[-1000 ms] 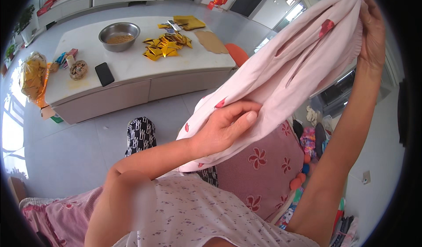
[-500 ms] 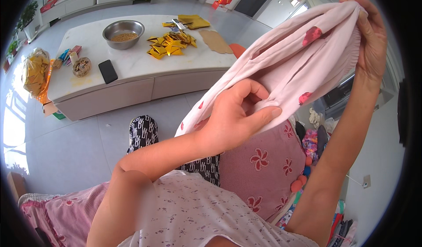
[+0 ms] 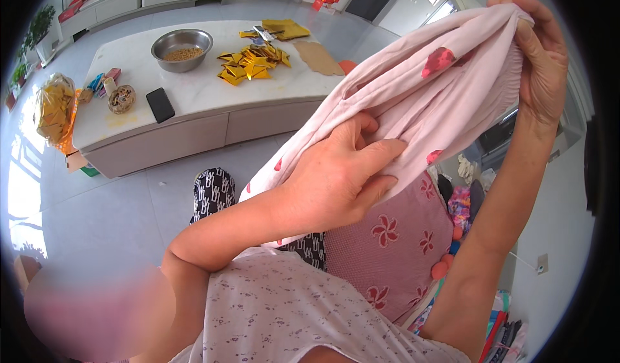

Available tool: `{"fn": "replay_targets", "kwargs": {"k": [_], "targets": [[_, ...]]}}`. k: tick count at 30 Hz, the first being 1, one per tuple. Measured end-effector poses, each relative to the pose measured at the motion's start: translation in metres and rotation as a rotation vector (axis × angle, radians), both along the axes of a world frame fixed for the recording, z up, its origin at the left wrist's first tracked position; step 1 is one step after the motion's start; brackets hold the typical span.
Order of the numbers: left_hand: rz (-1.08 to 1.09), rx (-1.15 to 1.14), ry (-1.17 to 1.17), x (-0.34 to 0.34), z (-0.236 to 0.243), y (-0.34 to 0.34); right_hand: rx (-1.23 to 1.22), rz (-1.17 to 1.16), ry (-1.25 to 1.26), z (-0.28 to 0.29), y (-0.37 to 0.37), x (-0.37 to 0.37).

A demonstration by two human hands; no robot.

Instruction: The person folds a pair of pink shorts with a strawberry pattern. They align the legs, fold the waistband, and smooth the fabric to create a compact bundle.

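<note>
Stretched out before me is a pair of pink pants (image 3: 397,98) with red printed shapes, a slit in the side and a gathered elastic edge at the upper right. My right hand (image 3: 541,60) is raised high and closed round that gathered end, thumb in front and fingers behind. Lower down, my left hand (image 3: 342,172) lies against the middle of the cloth with bent fingers, gripping its folds; some fingertips are hidden in them. The lower end of the pants hangs behind my left forearm, toward my lap.
Ahead stands a white-topped table (image 3: 200,98) with a metal bowl (image 3: 183,50), gold wrappers (image 3: 255,63), a phone (image 3: 160,105) and a small jar (image 3: 121,99). A bulging bag (image 3: 55,108) is at its left end. Beside me lie a pink flowered cushion (image 3: 387,253) and piled clothes (image 3: 460,205).
My left hand has shifted slightly down and left along the cloth, its fingers straighter. The pants look narrower and more bunched. My right hand keeps its hold, almost unmoved.
</note>
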State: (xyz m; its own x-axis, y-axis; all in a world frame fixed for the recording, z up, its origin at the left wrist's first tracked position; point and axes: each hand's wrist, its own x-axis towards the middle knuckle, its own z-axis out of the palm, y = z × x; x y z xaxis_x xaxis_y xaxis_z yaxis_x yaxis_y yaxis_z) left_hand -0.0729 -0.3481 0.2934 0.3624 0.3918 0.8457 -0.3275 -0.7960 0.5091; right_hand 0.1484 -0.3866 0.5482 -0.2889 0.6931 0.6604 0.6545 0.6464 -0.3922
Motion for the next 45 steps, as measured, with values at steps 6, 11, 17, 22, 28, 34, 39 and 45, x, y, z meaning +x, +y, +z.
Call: {"fn": "replay_targets", "kwargs": {"k": [6, 11, 17, 22, 28, 34, 39, 45], "targets": [[0.216, 0.174, 0.056, -0.016, 0.001, -0.004, -0.005, 0.007, -0.073, -0.003, -0.002, -0.002], [0.257, 0.234, -0.071, -0.028, -0.001, -0.002, 0.044, -0.039, -0.002, -0.011, -0.008, 0.004], [0.002, -0.021, -0.042, -0.050, 0.008, -0.016, 0.020, 0.039, 0.014, -0.021, -0.008, -0.010], [0.065, 0.021, -0.107, -0.049, 0.000, -0.009, 0.037, -0.007, 0.030, -0.018, -0.018, 0.004], [0.204, -0.111, -0.071, -0.048, 0.000, -0.011, 0.067, 0.010, -0.061, -0.027, -0.025, -0.021], [0.277, 0.025, -0.038, -0.049, -0.009, -0.004, 0.103, 0.043, -0.147, -0.028, -0.029, -0.025], [0.359, 0.146, -0.114, -0.037, -0.018, -0.003, 0.071, 0.058, -0.131, -0.031, -0.028, -0.028], [0.521, 0.327, -0.188, -0.019, -0.032, 0.003, 0.086, 0.045, -0.172, -0.032, -0.030, -0.040]]}}
